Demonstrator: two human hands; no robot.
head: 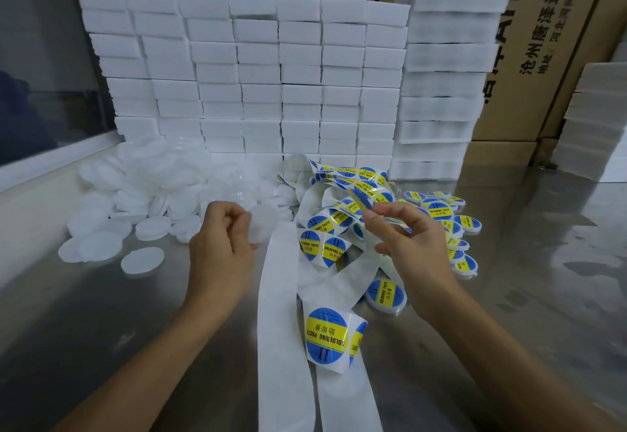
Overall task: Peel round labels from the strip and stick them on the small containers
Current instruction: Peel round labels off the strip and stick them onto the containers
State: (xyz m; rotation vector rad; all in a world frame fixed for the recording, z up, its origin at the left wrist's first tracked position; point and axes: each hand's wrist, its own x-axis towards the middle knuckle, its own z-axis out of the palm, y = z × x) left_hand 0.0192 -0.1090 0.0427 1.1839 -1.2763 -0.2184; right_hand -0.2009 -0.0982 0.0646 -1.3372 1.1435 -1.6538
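Steel tabletop (101,312) is basically my sorting zone: blank containers (142,200) heaped left, labelled ones (451,228) tossed right so they don't mix. The label strip (288,295) snakes down the middle within reach. My left hand (220,245) grips a blank container (263,226), turned up to take the sticker. My right hand (410,245) pinches a peeled label (362,199) by its edge.

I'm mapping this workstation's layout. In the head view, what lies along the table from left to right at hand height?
Pile of unlabelled white containers → left hand holding a blank container → backing strip → right hand pinching a label → labelled containers.
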